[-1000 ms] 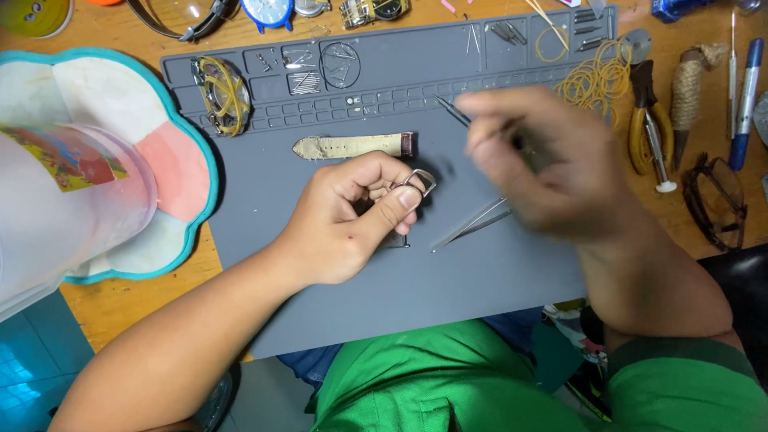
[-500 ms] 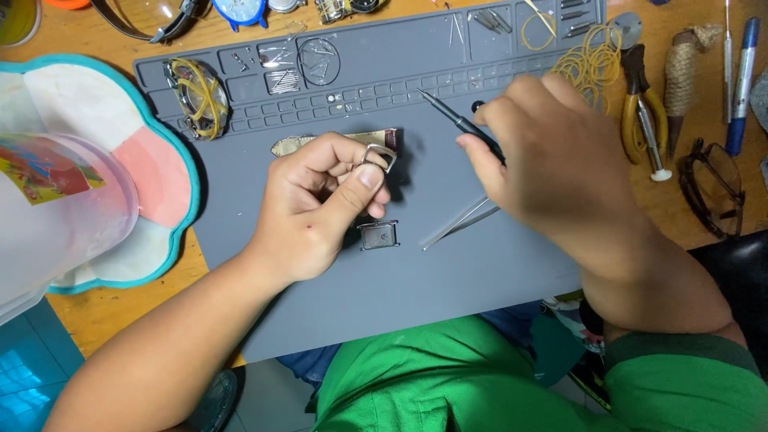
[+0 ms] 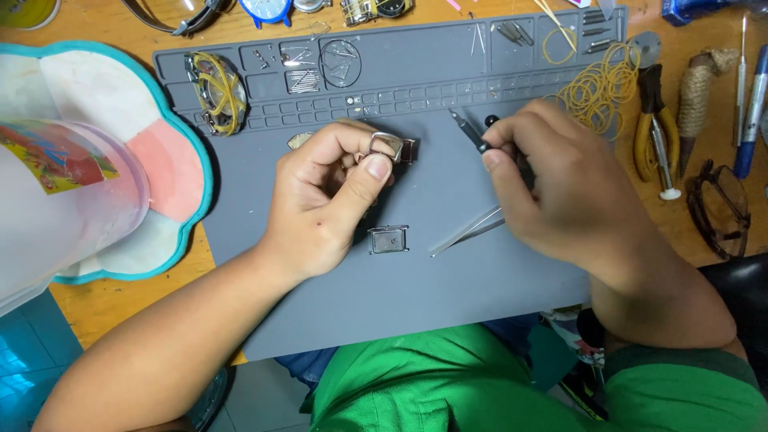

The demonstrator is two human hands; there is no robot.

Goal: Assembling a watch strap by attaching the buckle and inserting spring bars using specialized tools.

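The left hand (image 3: 324, 204) is curled over the grey mat (image 3: 448, 296), thumb and forefinger pinching a small square metal watch case (image 3: 386, 146) with a bit of strap showing at its right edge. The case is lifted slightly off the mat, just above the middle, and the other fingers fold in under it. The right hand (image 3: 560, 188) is closed around a thin dark screwdriver (image 3: 472, 134), held like a pen between thumb and fingertips, its tip slanting up and to the left. The tip stands near the watch case but apart from it.

Below the left thumb a flat square metal plate (image 3: 389, 239) lies on the mat, probably the back cover of the watch, though the view is too small to be sure. Beside it, partly under the right hand, a pair of tweezers (image 3: 464, 234) lies slanted on the mat.

Along the top edge of the mat, shallow compartments hold small parts, and one on the left holds a coil of yellow rubber bands (image 3: 218, 90). More rubber bands (image 3: 600, 86) lie in a loose heap at the mat's upper right corner. On the wooden surface (image 3: 128, 300) to the right are yellow-handled pliers (image 3: 652, 120), a pair of glasses (image 3: 720, 210) and a blue pen (image 3: 750, 112). To the left stands a clear plastic cup (image 3: 56, 200) on a flower-shaped tray (image 3: 172, 160) with a teal rim
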